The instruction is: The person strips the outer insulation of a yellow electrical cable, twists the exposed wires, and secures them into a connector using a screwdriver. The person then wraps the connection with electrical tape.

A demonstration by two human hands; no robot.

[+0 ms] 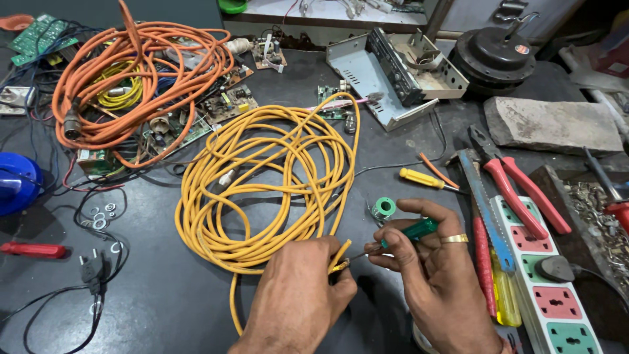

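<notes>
Two bare hands meet at six o'clock over a dark, scuffed workbench point(164, 301). The left hand point(298, 295) is curled nearly shut, pinching the stripped end of a yellow cable point(262, 177) between thumb and fingers; the right hand point(436, 275), a gold ring on one finger, is closed around a small green-handled screwdriver point(409, 231) whose tip touches that cable end. The rest of the cable lies in a loose coil at the centre of the bench, reaching towards twelve o'clock.

At ten o'clock an orange cable point(131, 78) is heaped in a bigger coil over several bare circuit boards point(223, 105) and a small hank of yellow wire. At one o'clock sits an opened grey metal chassis point(386, 72), with a round black motor-like part point(491, 59) beyond it. At two o'clock lies a flat grey stone block point(553, 124). At three to four o'clock, just beside the right hand, are red-handled pliers point(517, 187), a hacksaw blade point(485, 206), a yellow-handled screwdriver point(422, 178) and a white power strip point(550, 288) with red and green sockets. A small spool of solder point(383, 208) stands just above the right hand. At eight o'clock are loose washers point(101, 216), a black plug point(92, 267) on its lead and a red-handled tool point(33, 250); a blue rounded object point(16, 183) sits at nine o'clock.
</notes>
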